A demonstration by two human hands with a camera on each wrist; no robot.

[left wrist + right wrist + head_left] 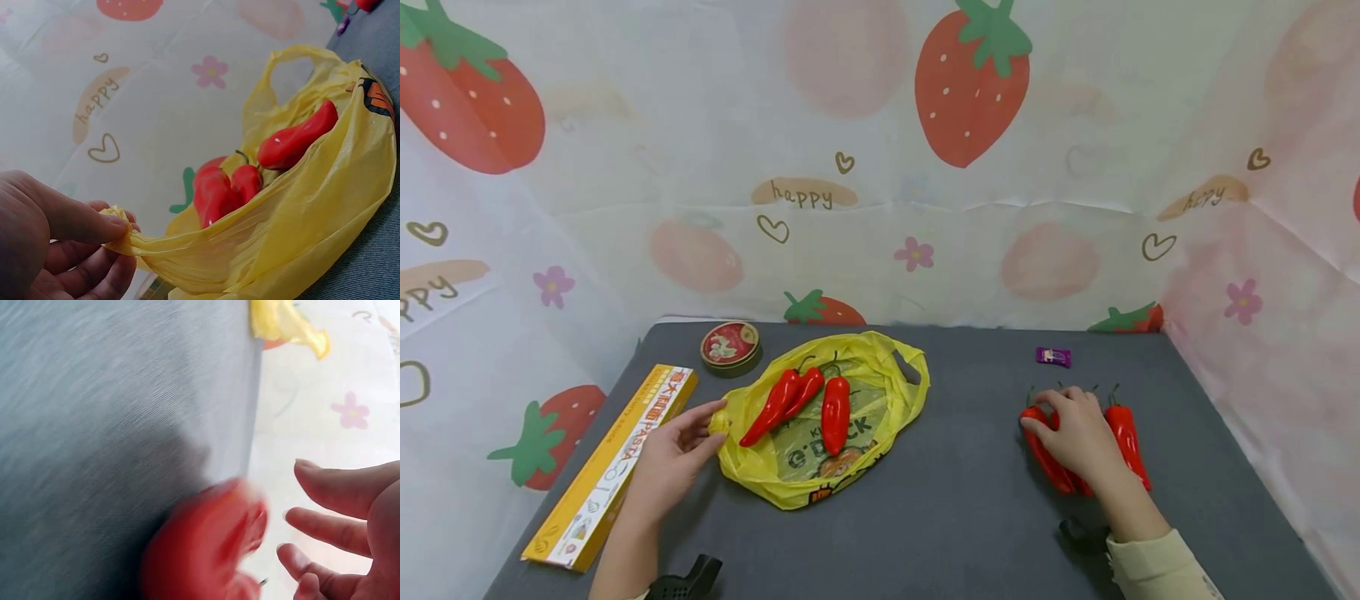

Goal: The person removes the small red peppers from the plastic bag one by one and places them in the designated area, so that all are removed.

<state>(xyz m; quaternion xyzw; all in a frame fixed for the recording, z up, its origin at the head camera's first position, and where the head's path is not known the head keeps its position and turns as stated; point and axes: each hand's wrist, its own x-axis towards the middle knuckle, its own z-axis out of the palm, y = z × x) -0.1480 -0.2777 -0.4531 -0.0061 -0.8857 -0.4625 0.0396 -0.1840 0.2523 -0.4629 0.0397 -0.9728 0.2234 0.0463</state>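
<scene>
My left hand pinches a gathered edge of a yellow plastic bag between thumb and fingers; the left wrist view shows the pinched, twisted plastic stretched taut. Three red chili peppers lie in the open bag. On the right side, my right hand hovers over several more red chili peppers, partly covering them. In the right wrist view its thumb and fingers are spread, with a gap between them and a blurred red pepper.
Left of the bag lies a long yellow-and-white pasta box. A round red tin stands behind it, near the table's back edge. A small purple wrapped candy lies beyond the right-hand peppers on the grey table. A strawberry-print curtain hangs behind.
</scene>
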